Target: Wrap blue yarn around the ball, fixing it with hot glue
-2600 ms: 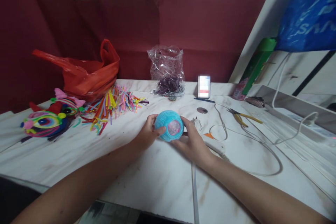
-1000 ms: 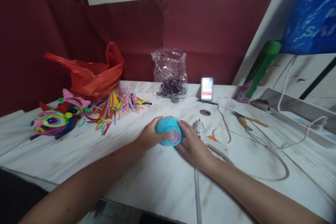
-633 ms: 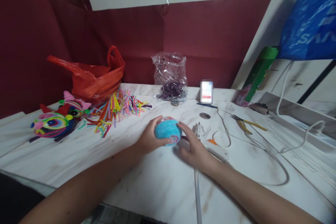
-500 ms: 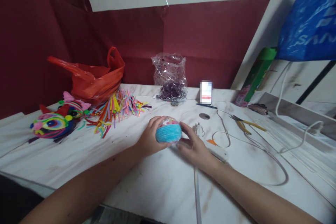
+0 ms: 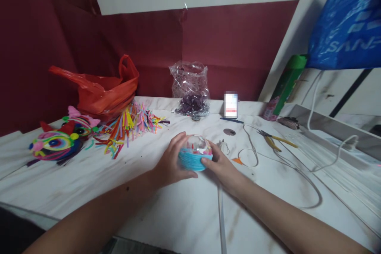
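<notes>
A round ball [image 5: 195, 160] is held between both hands over the middle of the table. Bright blue fuzzy strands wrap its lower half, and its top is shiny and clear with pink and red bits. My left hand [image 5: 172, 162] curves round its left side, thumb below. On the other side, my right hand [image 5: 222, 164] grips it with the thumb pressed on the blue front. Just beyond that hand lies what looks like a white glue gun [image 5: 224, 147] with an orange trigger [image 5: 237, 161], its body largely hidden by the hand.
Striped animal-face crafts [image 5: 56, 143] and colourful fuzzy strips [image 5: 119, 131] lie left, before a red bag [image 5: 104, 95]. A clear bag [image 5: 190, 83] with purple strands stands behind. Yellow-handled pliers [image 5: 275, 143], cables [image 5: 315, 190] and a grey tray [image 5: 327, 121] are right.
The ball has come slightly nearer and tilted, showing more of its clear top. My right hand has closed on it, its thumb now on the blue band.
</notes>
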